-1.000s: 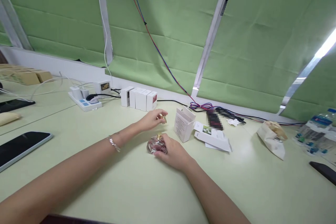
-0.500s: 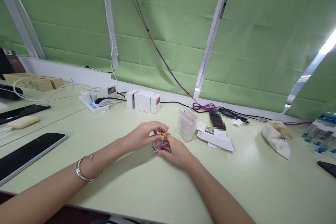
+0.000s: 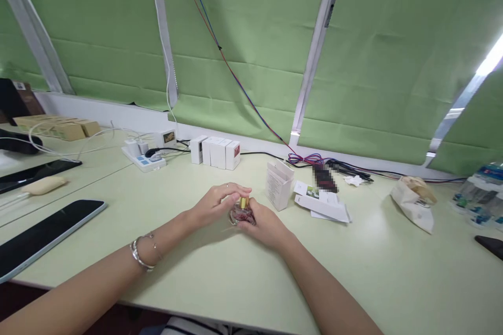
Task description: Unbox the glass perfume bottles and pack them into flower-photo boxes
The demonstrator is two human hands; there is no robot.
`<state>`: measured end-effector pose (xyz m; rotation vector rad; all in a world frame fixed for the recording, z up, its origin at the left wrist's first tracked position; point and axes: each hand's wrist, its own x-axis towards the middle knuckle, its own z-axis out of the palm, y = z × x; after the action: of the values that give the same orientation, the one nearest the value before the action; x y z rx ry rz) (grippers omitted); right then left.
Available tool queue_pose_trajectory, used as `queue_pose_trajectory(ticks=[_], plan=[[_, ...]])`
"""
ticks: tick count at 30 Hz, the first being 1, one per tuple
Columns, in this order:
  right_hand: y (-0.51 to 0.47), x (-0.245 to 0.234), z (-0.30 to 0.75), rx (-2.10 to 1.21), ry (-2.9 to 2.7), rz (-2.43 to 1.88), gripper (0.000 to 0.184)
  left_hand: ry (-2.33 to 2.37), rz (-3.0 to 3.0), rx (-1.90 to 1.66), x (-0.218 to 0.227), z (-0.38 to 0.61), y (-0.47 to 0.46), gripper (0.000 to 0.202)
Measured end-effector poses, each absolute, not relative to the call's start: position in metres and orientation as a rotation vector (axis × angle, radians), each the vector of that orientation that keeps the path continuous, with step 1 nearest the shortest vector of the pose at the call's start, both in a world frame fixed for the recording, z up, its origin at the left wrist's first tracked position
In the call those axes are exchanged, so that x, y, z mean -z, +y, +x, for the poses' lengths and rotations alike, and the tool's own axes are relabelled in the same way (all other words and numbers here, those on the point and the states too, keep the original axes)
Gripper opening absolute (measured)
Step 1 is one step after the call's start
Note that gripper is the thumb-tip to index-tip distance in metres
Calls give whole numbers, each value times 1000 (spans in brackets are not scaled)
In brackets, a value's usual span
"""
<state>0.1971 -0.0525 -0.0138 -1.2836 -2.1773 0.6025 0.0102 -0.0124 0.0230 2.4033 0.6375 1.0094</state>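
Observation:
A small clear glass perfume bottle with reddish contents stands near the middle of the table. My right hand wraps round it from the right, thumb in front, fingers mostly hidden behind. On top is a shiny gold cap. My left hand reaches over from the left, thumb by the cap's left side and fingers curved across its top. A white opened carton stands upright just beyond my right hand, beside a flattened white box piece with a green picture.
Small white boxes stand in a row at the back. A power strip with plugs lies left of them. Phones lie on the left. To the right are a cream pouch and plastic bottles. Cables run along the wall.
My left thumb and fingers have shifted slightly up on the gold cap, so more of it shows below them. My right hand stays round the bottle. The view has moved a little.

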Motion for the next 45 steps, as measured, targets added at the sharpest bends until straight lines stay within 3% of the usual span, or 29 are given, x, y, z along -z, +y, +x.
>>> queue_pose_trajectory(ticks=[4, 8, 11, 16, 22, 28, 32, 36, 40, 45], plan=[[-51, 12, 196, -541, -2190, -1293, 23, 777, 2047, -1051, -35, 31, 18, 39], [-49, 10, 201, -608, -2242, -1185, 25, 765, 1885, -911, -33, 68, 62, 79], [-51, 9, 205, -672, -2278, -1140, 26, 686, 1915, -795, -25, 92, 79, 91], [-56, 8, 202, -653, -2250, -1146, 28, 610, 1962, -778, -9, 96, 64, 81], [-61, 7, 193, -513, -2287, -1100, 25, 731, 2167, -875, -7, 42, 24, 87], [-72, 4, 187, -268, -2309, -820, 23, 795, 2390, -991, -1, 8, 10, 48], [-79, -14, 197, -124, -1847, -510, 27, 561, 2572, -967, -2, 11, 5, 29], [-75, -25, 212, -192, -1404, -537, 31, 441, 2715, -973, -3, 20, -3, 16], [-66, -23, 222, -361, -1526, -720, 33, 417, 2697, -985, 2, 24, -8, 23], [-61, -25, 226, -312, -1586, -996, 39, 499, 2605, -993, 9, 25, -10, 24]])
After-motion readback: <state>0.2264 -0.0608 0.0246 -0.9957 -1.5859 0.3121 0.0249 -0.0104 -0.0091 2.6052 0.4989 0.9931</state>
